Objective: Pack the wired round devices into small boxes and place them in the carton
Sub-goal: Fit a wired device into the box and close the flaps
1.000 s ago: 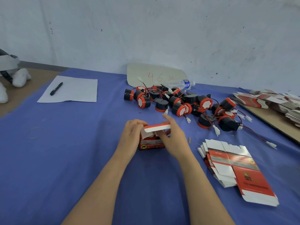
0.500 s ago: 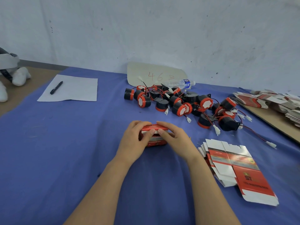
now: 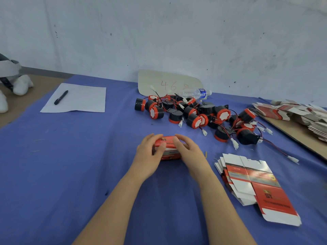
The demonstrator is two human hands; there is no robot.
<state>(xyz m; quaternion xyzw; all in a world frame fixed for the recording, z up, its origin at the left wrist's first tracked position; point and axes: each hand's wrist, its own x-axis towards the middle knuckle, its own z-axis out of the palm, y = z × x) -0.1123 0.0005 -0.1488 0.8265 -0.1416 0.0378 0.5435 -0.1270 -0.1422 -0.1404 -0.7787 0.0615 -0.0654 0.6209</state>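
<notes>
A small red and white box (image 3: 169, 149) stands on the blue cloth at the middle of the table, its lid down. My left hand (image 3: 150, 154) grips its left side, thumb on the top. My right hand (image 3: 190, 152) holds the right side with fingers curled over the lid. Behind the box lies a heap of black and red round devices (image 3: 198, 114) with red and black wires and white plugs. A stack of flat unfolded boxes (image 3: 254, 183) lies to the right of my right forearm. No carton is in view.
A sheet of white paper (image 3: 77, 99) with a black pen (image 3: 61, 97) lies at the back left. A plastic bottle (image 3: 195, 93) and a card marked 46 (image 3: 168, 84) rest by the wall. More flat boxes (image 3: 297, 113) pile on a brown board at the right.
The box lid stood open a second ago; both hands have folded it down and now hold the box from both sides. The box sits in about the same spot.
</notes>
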